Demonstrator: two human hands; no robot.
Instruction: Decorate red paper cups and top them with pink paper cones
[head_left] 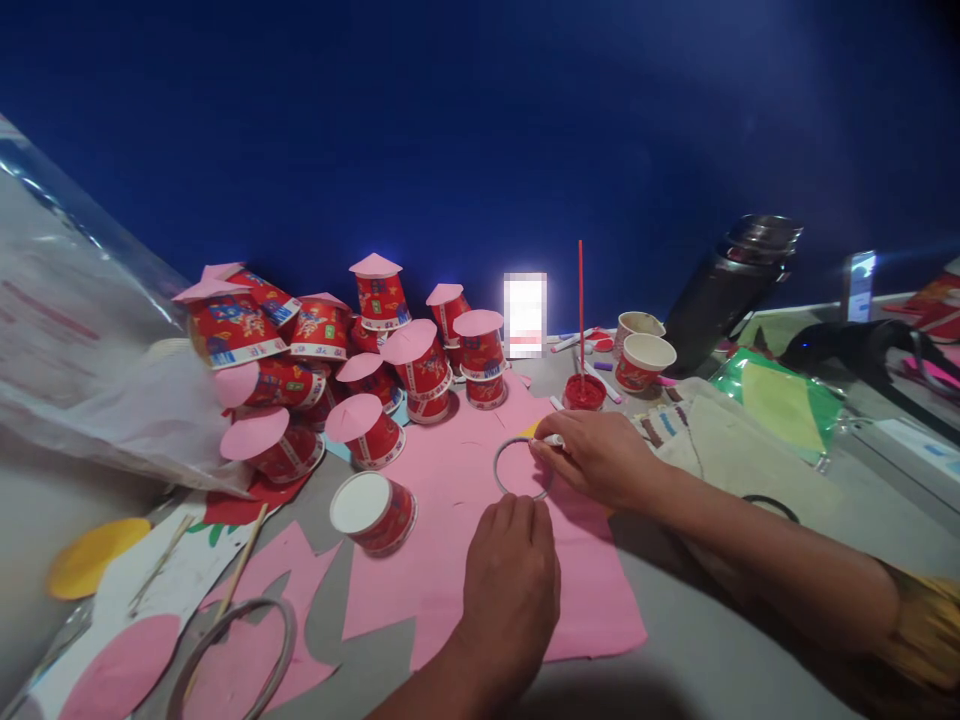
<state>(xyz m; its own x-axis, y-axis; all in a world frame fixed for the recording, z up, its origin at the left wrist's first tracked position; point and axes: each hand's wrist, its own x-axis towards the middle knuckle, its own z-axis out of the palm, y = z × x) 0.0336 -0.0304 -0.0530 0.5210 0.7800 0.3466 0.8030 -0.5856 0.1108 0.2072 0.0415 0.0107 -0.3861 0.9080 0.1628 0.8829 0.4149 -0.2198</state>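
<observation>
A thin grey ring (498,462) lies flat on a large pink paper sheet (450,590). My left hand (510,585) is closed at the ring's near edge, its fingertips pressing it against the paper. At the ring's far right edge, my right hand (600,455) is closed in a pinch. A white marker (553,440) shows only in part between its fingers; the tip is hidden. Left of the ring stands a red paper cup (390,515) with a white top. Behind it, several red cups with pink paper cones (373,264) are grouped and stacked.
A red paint pot (584,395) holds an upright red stick (580,300). Two paper cups (646,365) and a leaning black flask (727,280) stand behind my right hand. Front left are a larger grey ring (289,640) and pink scraps. A plastic bag (82,330) borders the left.
</observation>
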